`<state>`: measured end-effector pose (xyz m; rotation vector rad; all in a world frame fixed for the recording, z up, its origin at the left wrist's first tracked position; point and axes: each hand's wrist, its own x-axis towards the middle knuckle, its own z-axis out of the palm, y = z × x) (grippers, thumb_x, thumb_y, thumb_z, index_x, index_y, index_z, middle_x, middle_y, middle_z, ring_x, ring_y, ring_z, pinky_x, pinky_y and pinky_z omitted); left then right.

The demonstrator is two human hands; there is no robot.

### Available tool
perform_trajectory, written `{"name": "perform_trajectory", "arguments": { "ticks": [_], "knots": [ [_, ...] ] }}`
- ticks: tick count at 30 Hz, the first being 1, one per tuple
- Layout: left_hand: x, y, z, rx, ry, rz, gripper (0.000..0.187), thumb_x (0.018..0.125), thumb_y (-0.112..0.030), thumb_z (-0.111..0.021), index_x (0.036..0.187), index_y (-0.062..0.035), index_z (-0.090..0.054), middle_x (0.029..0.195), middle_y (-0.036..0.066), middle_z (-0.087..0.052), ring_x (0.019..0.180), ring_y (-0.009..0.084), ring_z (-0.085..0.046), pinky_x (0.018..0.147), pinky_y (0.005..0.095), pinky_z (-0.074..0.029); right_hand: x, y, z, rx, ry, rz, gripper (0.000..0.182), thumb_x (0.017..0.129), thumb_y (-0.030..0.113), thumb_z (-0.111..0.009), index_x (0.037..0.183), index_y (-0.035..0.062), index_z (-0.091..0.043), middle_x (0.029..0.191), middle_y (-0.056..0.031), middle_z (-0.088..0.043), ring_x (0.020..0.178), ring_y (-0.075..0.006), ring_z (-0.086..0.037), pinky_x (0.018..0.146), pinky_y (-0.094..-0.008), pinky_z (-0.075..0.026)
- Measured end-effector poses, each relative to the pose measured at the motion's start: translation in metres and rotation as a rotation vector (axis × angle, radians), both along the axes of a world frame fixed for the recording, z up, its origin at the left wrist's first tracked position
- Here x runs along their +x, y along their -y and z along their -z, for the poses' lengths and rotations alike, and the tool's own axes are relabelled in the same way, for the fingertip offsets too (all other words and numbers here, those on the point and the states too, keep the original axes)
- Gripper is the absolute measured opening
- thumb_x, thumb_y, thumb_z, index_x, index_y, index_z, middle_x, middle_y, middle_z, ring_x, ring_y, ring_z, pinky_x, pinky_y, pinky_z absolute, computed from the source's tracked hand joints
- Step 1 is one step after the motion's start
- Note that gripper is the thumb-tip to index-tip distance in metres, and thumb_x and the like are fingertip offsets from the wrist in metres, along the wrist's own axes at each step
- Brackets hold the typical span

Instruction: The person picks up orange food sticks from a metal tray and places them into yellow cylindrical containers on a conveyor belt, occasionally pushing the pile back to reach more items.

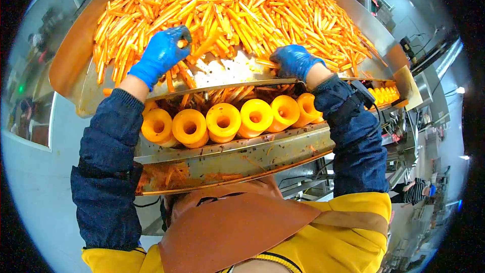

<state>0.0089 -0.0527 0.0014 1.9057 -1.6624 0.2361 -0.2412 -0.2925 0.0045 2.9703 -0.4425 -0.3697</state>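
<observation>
A large heap of peeled carrots (232, 0) covers the broad metal tray (227, 73) before me. My left hand (164, 55), in a blue glove, is closed at the heap's near left edge, an orange carrot end showing between its fingers. At the right, my right hand (295, 61), also gloved in blue, curls its fingers at the tray's front lip. A carrot (267, 63) sticks out from its fingertips. Below both hands runs a row of yellow ring-mouthed cups (223, 122), with more carrots lying in the trough behind them.
A stained metal ledge (222, 163) runs between the cups and my brown apron (237, 222). More yellow cups (384, 94) continue at the far right. Machinery stands along the right side, where another person (417, 190) is visible in the distance.
</observation>
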Motion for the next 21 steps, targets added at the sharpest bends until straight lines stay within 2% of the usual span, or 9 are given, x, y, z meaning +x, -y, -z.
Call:
{"name": "perform_trajectory", "arguments": {
  "ticks": [1,5,7,8,11,13,14,16,21],
  "knots": [
    [0.002,-0.001,-0.002,-0.005,0.004,0.003,0.020,0.072,-0.012,-0.066,0.089,-0.0046,-0.059,0.089,0.015,-0.062,0.087,0.0337,-0.061,0.076,0.0377,-0.049,0.006,-0.005,-0.003,-0.032,-0.058,-0.037,0.035,0.074,0.030,-0.070,0.101,0.0089,-0.064,0.097,-0.0158,-0.065,0.090,-0.0336,-0.063,0.075,-0.0431,-0.051],
    [0.021,-0.025,-0.007,-0.238,-0.393,-0.259,0.019,0.078,-0.018,-0.068,0.095,-0.0095,-0.064,0.080,0.003,-0.065,0.073,0.0108,-0.059,0.067,0.0269,-0.048,-0.001,-0.005,0.002,-0.020,0.073,-0.052,0.034,0.072,0.028,-0.071,0.100,0.0099,-0.064,0.097,-0.0166,-0.065,0.089,-0.0341,-0.063,0.077,-0.0412,-0.051],
    [0.031,-0.045,-0.009,-0.250,-0.624,-0.247,0.019,0.079,-0.018,-0.068,0.096,-0.0098,-0.064,0.081,0.002,-0.064,0.074,0.0101,-0.058,0.066,0.0256,-0.048,-0.014,-0.015,-0.013,0.084,0.424,0.132,0.037,0.071,0.026,-0.071,0.103,0.0091,-0.064,0.100,-0.0165,-0.064,0.090,-0.0360,-0.062,0.077,-0.0412,-0.051],
    [0.035,-0.054,-0.008,-0.259,-0.854,-0.234,0.019,0.080,-0.018,-0.068,0.097,-0.0101,-0.064,0.083,0.000,-0.064,0.075,0.0095,-0.058,0.065,0.0242,-0.047,-0.022,-0.007,-0.009,0.174,0.608,0.151,0.038,0.074,0.029,-0.069,0.106,0.0083,-0.062,0.098,-0.0180,-0.064,0.090,-0.0350,-0.063,0.080,-0.0412,-0.050],
    [0.035,-0.080,-0.007,-0.366,-0.860,-0.197,0.022,0.086,-0.019,-0.063,0.106,-0.0111,-0.060,0.096,-0.002,-0.062,0.087,0.0091,-0.057,0.069,0.0245,-0.046,-0.034,0.015,0.006,0.645,1.146,0.361,0.033,0.079,0.026,-0.069,0.102,0.0033,-0.062,0.091,-0.0100,-0.067,0.085,-0.0226,-0.064,0.077,-0.0340,-0.049],
    [0.012,-0.099,-0.015,-0.443,-0.880,-0.237,0.023,0.085,-0.018,-0.065,0.106,-0.0102,-0.061,0.094,0.000,-0.062,0.082,0.0086,-0.057,0.067,0.0232,-0.046,-0.051,-0.023,-0.016,0.925,1.315,0.504,0.024,0.085,0.020,-0.065,0.102,0.0039,-0.063,0.090,-0.0020,-0.065,0.081,-0.0135,-0.061,0.073,-0.0278,-0.048],
    [0.003,-0.108,-0.018,-0.536,-0.892,-0.253,0.023,0.084,-0.017,-0.066,0.106,-0.0094,-0.061,0.092,0.002,-0.063,0.077,0.0081,-0.057,0.065,0.0219,-0.047,-0.059,-0.034,-0.009,1.143,1.450,0.379,0.025,0.082,0.018,-0.066,0.103,0.0033,-0.063,0.090,-0.0025,-0.065,0.079,-0.0125,-0.061,0.071,-0.0258,-0.047],
    [-0.007,-0.125,-0.012,-0.499,-0.984,-0.294,0.024,0.084,-0.017,-0.065,0.107,-0.0096,-0.061,0.095,0.002,-0.063,0.079,0.0093,-0.059,0.065,0.0228,-0.048,-0.065,-0.078,-0.010,1.348,1.368,0.489,0.025,0.081,0.016,-0.067,0.103,0.0031,-0.063,0.090,-0.0024,-0.065,0.078,-0.0116,-0.060,0.069,-0.0251,-0.047],
    [-0.038,-0.138,0.010,-0.569,-1.169,-0.194,0.025,0.083,-0.013,-0.065,0.107,-0.0063,-0.059,0.100,0.005,-0.061,0.089,0.0126,-0.059,0.074,0.0258,-0.049,-0.051,-0.138,0.040,1.343,1.013,0.486,0.022,0.080,0.017,-0.069,0.097,0.0030,-0.065,0.083,-0.0022,-0.065,0.074,-0.0102,-0.059,0.067,-0.0254,-0.047]
  ]
}}
